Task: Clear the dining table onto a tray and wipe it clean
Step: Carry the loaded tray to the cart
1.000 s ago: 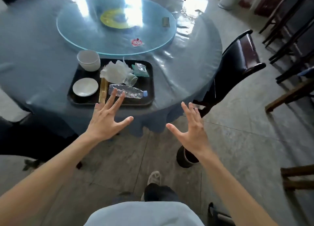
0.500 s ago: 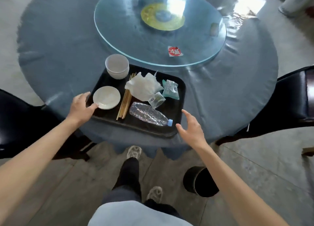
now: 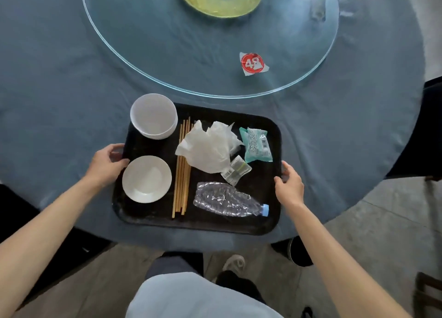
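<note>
A black tray [image 3: 260,224] lies at the near edge of the round table [image 3: 59,83], which wears a blue cloth. On the tray are a white bowl [image 3: 153,115], a white saucer [image 3: 146,179], wooden chopsticks [image 3: 181,181], crumpled white tissue [image 3: 208,145], a teal packet [image 3: 257,145], a small clear wrapper [image 3: 235,170] and a crushed plastic bottle [image 3: 227,199]. My left hand [image 3: 106,163] curls around the tray's left rim. My right hand [image 3: 289,185] rests against the right rim, fingers wrapped at its edge.
A glass turntable [image 3: 167,54] with a yellow centre disc [image 3: 220,2] and a red number tag [image 3: 252,63] fills the table's middle. Dark chairs stand at the left [image 3: 14,210] and right [image 3: 428,126]. A dark bin [image 3: 300,253] sits under the table edge by my feet.
I have stepped up to the table. Both hands, spread in the air a second ago, have come to the tray's two side rims and closed on them.
</note>
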`<state>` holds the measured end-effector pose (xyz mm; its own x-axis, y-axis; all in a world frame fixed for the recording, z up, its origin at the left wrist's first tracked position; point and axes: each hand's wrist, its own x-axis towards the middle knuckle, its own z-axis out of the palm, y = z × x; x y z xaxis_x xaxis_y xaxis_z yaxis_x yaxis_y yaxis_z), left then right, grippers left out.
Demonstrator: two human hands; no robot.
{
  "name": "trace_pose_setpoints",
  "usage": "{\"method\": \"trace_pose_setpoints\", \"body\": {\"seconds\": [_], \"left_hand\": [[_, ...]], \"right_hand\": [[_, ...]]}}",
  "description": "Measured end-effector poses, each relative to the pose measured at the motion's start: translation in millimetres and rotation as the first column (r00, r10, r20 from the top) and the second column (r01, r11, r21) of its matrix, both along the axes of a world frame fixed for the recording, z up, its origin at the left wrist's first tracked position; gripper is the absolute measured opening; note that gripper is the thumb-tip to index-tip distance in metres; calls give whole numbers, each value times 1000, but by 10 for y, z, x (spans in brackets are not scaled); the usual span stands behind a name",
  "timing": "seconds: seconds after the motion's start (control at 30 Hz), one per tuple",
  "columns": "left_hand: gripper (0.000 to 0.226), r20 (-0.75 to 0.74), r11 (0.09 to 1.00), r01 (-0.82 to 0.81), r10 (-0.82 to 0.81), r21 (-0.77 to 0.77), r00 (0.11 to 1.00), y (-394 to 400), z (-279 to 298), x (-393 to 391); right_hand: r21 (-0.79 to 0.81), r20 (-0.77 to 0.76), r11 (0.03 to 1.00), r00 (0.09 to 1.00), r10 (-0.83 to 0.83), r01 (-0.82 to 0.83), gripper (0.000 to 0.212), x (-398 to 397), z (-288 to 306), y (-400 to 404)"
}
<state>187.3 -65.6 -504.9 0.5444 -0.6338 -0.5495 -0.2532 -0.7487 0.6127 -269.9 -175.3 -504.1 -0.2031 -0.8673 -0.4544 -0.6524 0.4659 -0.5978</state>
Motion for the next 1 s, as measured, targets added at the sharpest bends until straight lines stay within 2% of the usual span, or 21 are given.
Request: {"method": "trace_pose_setpoints", "body": {"seconds": [0.3,0.63,0.8,1.0], "left_hand": [[41,49,995,95,-96,19,994,-81,55,26],[42,22,968,234,-233,-90,972,-274,441,-312],[42,28,914,376,-376,-150,926,-497,719,-763],[39,82,805,538,-536,-249,840,-702,1062,-1635]], "right_hand": [[-63,129,973,969,-211,220,55,85,-83,76],[-133,148,924,929,-338,358,52,-359,200,495],[-204,182,855,876,-446,477,50,-824,485,898],[-305,193,711,772,-605,634,55,-1499,908,1615]]}}
